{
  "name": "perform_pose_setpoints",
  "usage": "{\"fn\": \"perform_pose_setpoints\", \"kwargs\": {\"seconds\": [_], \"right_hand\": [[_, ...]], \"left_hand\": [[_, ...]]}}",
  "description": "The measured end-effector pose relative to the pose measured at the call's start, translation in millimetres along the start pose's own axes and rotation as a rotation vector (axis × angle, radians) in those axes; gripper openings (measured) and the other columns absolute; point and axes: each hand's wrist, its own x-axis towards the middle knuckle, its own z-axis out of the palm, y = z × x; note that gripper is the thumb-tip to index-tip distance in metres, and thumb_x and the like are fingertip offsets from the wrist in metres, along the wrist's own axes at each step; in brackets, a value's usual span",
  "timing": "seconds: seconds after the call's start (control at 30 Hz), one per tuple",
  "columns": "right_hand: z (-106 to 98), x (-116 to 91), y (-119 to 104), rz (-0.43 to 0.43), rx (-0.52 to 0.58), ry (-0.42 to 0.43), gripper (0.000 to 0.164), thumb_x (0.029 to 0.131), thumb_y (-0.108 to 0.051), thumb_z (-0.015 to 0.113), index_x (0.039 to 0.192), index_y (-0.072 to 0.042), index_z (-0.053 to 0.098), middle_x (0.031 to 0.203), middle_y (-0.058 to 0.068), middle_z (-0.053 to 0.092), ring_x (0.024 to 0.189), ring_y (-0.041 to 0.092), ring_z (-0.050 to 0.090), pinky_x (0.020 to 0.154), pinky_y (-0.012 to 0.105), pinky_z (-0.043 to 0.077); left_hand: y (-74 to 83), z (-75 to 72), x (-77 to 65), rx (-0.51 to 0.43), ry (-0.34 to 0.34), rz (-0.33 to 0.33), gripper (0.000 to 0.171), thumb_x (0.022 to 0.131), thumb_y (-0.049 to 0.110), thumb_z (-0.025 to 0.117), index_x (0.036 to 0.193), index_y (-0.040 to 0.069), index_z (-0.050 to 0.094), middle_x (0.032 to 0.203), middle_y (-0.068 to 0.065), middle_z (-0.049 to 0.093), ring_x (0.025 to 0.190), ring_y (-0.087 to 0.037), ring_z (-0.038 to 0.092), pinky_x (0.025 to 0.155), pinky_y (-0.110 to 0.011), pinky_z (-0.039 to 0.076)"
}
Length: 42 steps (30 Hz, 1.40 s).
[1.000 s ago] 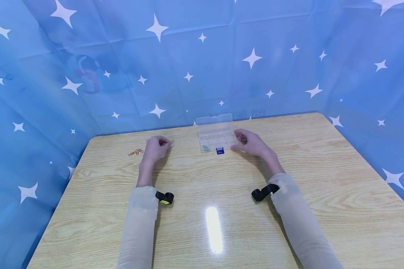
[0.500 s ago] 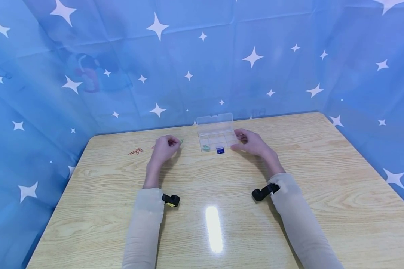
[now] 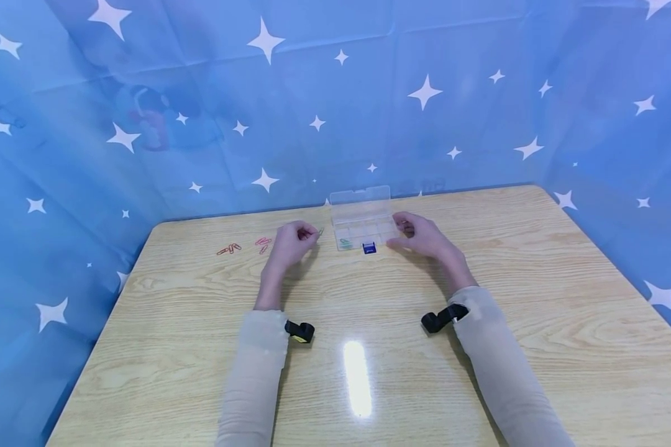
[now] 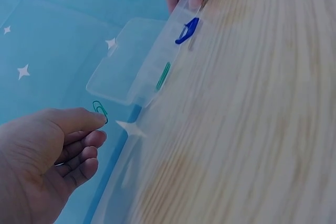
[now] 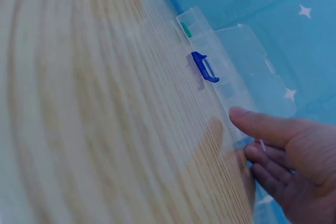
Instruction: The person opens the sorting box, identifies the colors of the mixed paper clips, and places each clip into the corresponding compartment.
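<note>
My left hand (image 3: pixel 289 243) pinches a green paper clip (image 4: pixel 100 109) between thumb and index finger, just left of a clear plastic compartment box (image 3: pixel 363 213). The box stands with its lid raised at the back, and a blue latch (image 3: pixel 369 248) sticks out at its front. Green paper clips (image 4: pixel 163 75) lie in the front left compartment; how many cannot be told. At the box's right end my right hand (image 3: pixel 422 237) holds it, with the thumb at the front edge and the fingers curled around the end.
On the wooden table (image 3: pixel 324 298), left of my left hand, lie a small group of pink paper clips (image 3: pixel 263 241) and, further left, a group of red ones (image 3: pixel 230 248). A blue curtain with white stars (image 3: pixel 313 93) hangs behind the table's back edge.
My left hand has moved right, towards the box, carrying the green paper clip. The pink paper clips it covered now show. My right hand stays at the box's right end.
</note>
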Motion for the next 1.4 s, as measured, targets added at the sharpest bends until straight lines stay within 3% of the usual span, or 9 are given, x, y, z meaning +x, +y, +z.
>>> {"fn": "perform_pose_setpoints", "kwargs": {"seconds": [0.73,0.97,1.4], "right_hand": [[0.2,2.4,0.5,-0.003,-0.002,0.002,0.076,0.093,-0.031,0.075,0.153,-0.002,0.038,0.144,0.023,0.049,0.133,0.04,0.045,0.112,0.053,0.035],[-0.9,1.8,0.5,0.006,-0.002,-0.004,0.076,0.093,-0.031,0.075,0.153,-0.002,0.037,0.145,0.023,0.048,0.134,0.04,0.044,0.112,0.053,0.034],[-0.3,0.7,-1.4,0.011,0.0,-0.007,0.075,0.094,-0.029,0.074,0.154,-0.002,0.036,0.146,0.024,0.047,0.134,0.04,0.044,0.112,0.053,0.034]], "left_hand": [[22.3,34.0,10.9,-0.086,0.006,0.014,0.013,0.097,0.009,0.068,0.099,-0.002,0.073,0.088,-0.012,0.069,0.076,-0.018,0.059,0.068,-0.025,0.049],[20.1,44.4,11.4,-0.077,0.01,-0.035,0.012,0.097,0.011,0.068,0.097,0.001,0.073,0.086,-0.009,0.067,0.075,-0.017,0.057,0.065,-0.024,0.047],[15.3,47.4,10.4,-0.083,0.007,-0.046,0.012,0.097,0.01,0.069,0.097,-0.001,0.075,0.088,-0.01,0.069,0.076,-0.017,0.059,0.069,-0.025,0.048]]}}
